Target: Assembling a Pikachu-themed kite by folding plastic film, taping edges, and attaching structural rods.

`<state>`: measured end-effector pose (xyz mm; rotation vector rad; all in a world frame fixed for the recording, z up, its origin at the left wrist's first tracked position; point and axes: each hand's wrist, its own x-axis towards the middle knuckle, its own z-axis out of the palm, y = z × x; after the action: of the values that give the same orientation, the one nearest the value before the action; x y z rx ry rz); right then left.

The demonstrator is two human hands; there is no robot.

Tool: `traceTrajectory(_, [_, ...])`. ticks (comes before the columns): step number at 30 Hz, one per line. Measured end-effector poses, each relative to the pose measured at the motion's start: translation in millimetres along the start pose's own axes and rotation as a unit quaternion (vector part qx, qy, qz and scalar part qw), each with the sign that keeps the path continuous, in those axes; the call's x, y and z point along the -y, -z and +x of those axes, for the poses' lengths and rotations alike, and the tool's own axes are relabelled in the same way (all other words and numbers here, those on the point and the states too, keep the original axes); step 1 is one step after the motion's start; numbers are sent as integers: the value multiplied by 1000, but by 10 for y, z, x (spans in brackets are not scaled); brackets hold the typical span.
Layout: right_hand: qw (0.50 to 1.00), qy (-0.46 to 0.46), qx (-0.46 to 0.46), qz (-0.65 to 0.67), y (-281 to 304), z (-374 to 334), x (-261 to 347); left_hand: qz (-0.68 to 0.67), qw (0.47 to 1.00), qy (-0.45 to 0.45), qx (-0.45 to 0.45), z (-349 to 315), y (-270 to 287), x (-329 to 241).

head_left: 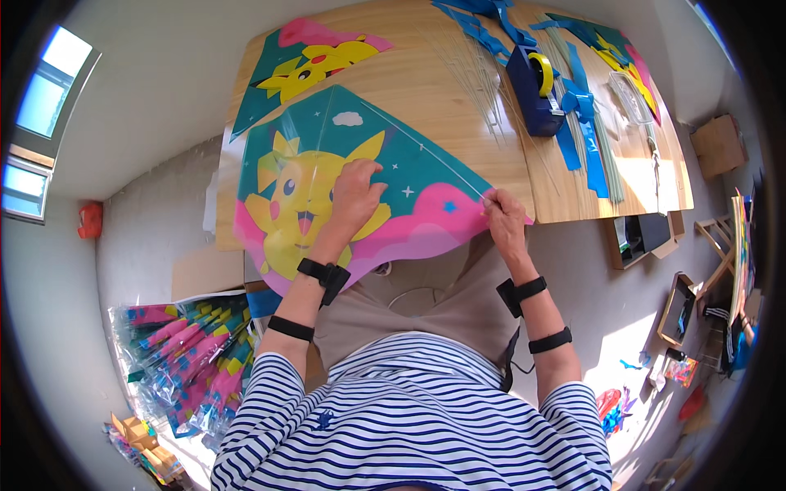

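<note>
A kite [323, 143] in teal and pink, printed with a yellow cartoon character and a white cloud, lies across the near left of the table, its lower part overhanging the front edge. A thin pale rod [446, 159] runs along its upper right edge. My right hand [506, 214] pinches the kite's right corner, where the rod ends. On the middle of the printed figure rests my left hand [356, 198], fingers bent and apart, with nothing visible in it. Its palm side is hidden.
On the wooden table [417, 61] lie another kite [315, 61], a dark blue tape dispenser [532, 94], thin rods [483, 90] and blue strips [581, 106]. A third kite [622, 61] is at the far right. Bagged kites [188, 352] stand at lower left.
</note>
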<state>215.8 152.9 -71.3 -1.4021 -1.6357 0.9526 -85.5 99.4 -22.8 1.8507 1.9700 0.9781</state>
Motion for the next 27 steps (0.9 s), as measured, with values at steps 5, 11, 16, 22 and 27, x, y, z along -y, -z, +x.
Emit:
traceTrajectory(5, [994, -83, -23, -61, 119, 0, -15, 157, 987, -11, 30, 14, -248, 66])
traceTrajectory(11, [983, -81, -37, -161, 165, -7, 48, 150, 987, 19, 47, 11, -209, 305])
traceTrajectory(16, [975, -58, -41, -209, 128, 1, 118, 159, 985, 10, 61, 39, -90, 313])
traceTrajectory(22, [984, -45, -51, -164, 178, -31, 93, 86, 993, -80, 27, 278, -198, -1])
traceTrajectory(27, [989, -43, -53, -134, 236, -57, 59, 69, 993, -85, 47, 617, -476, -259])
